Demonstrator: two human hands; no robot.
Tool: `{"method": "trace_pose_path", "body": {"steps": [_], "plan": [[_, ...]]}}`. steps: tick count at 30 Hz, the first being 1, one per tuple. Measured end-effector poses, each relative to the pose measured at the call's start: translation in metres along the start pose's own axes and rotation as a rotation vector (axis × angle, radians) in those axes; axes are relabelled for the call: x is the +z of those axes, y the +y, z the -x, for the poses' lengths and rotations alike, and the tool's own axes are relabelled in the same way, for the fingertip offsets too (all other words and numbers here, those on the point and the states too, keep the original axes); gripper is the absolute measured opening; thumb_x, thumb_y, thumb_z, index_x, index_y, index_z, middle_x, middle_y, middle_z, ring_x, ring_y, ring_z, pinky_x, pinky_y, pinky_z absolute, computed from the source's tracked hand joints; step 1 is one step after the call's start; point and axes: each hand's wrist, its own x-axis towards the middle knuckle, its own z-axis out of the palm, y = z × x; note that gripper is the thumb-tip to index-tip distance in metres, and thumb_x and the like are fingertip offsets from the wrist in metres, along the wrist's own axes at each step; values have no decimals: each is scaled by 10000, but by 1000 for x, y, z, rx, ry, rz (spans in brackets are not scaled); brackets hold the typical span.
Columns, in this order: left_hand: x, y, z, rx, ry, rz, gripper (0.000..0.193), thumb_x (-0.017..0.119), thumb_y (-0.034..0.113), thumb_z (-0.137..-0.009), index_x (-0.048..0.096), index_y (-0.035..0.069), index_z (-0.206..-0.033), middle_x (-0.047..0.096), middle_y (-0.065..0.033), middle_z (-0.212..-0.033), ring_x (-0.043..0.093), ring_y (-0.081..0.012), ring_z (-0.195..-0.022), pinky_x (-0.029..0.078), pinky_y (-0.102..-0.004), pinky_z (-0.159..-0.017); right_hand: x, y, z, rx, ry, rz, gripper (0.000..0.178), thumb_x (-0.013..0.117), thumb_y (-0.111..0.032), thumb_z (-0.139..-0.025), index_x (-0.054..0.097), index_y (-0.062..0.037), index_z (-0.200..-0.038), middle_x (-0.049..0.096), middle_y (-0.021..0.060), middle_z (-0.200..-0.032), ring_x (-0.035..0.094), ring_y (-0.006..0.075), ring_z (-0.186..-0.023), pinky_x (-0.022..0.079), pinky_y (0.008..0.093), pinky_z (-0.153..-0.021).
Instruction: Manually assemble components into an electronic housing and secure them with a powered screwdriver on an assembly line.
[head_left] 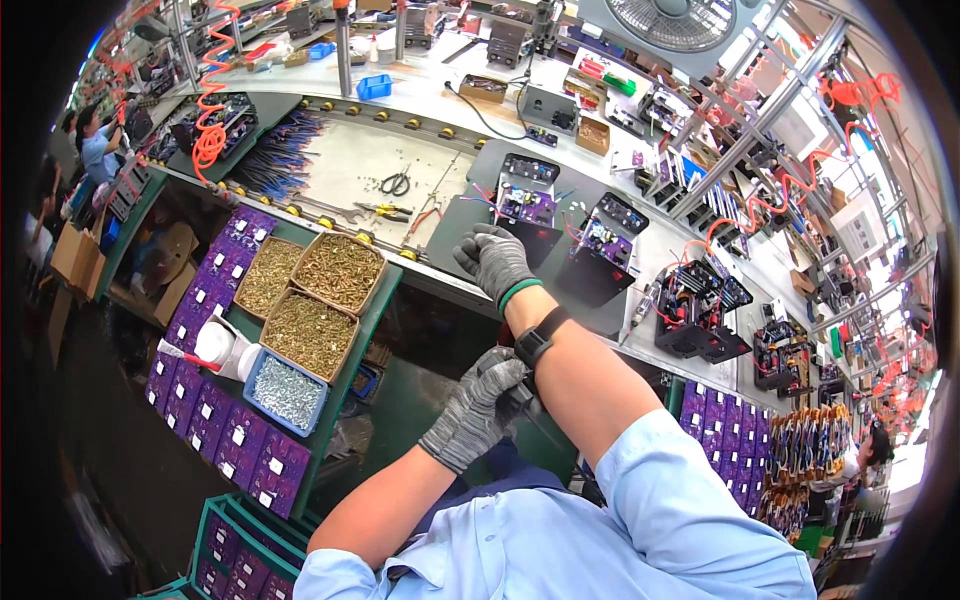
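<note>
My right hand (pixel 497 264), in a grey knit glove with a green cuff, hovers over the near edge of the dark work mat (pixel 470 226). Its fingers curl inward; whatever they may hold is hidden. A black watch (pixel 540 338) is on that wrist. Close below it, my left hand (pixel 474 410), also gloved, is closed beside a dark object (pixel 520 402) that I cannot make out. Beyond my right hand, an open unit with a purple circuit board (pixel 527 205) lies on the mat. To its right lies a similar unit (pixel 606 243).
At left, cartons of brass-coloured screws (pixel 340 272) and a blue tray of silver screws (pixel 287 390) stand beside a white container (pixel 214 342) and purple boards (pixel 205 425). Pliers (pixel 385 210) and scissors (pixel 396 184) lie on the line. Black assembled units (pixel 690 315) stand at right.
</note>
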Motion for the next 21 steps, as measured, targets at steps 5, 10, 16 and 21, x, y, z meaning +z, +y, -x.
{"method": "trace_pose_path", "body": {"steps": [5,10,16,21], "plan": [[23,22,-4,37,22,-191,335,776,216,-912,600,63,-1153,683,-50,-911,679,-155,-766,606,-341,-741,4,-8,-18,-826,-312,2039,347,620,13,-878,637,-54,-1218,684,254,-1015,719,393,-982,600,454,-826],[-1,36,-7,116,226,-418,441,744,189,-931,544,73,-1307,640,-74,-1210,689,-167,-917,628,-368,-804,59,-8,-13,-1156,-672,2128,153,614,-65,-889,735,-9,-964,726,224,-1005,737,385,-959,606,463,-821],[20,67,-11,455,376,-1023,318,772,126,-925,625,-3,-1176,708,-48,-965,675,-102,-907,561,-280,-856,47,34,-26,-1108,-833,2319,129,665,-113,-839,758,-51,-904,748,164,-906,755,338,-836,601,455,-732],[12,42,-1,141,441,-804,297,821,164,-883,649,29,-1084,674,-18,-890,623,-82,-739,527,-253,-661,2,62,-11,-901,-891,2583,154,654,-196,-873,788,-128,-906,760,87,-929,748,284,-890,544,467,-786]]}}
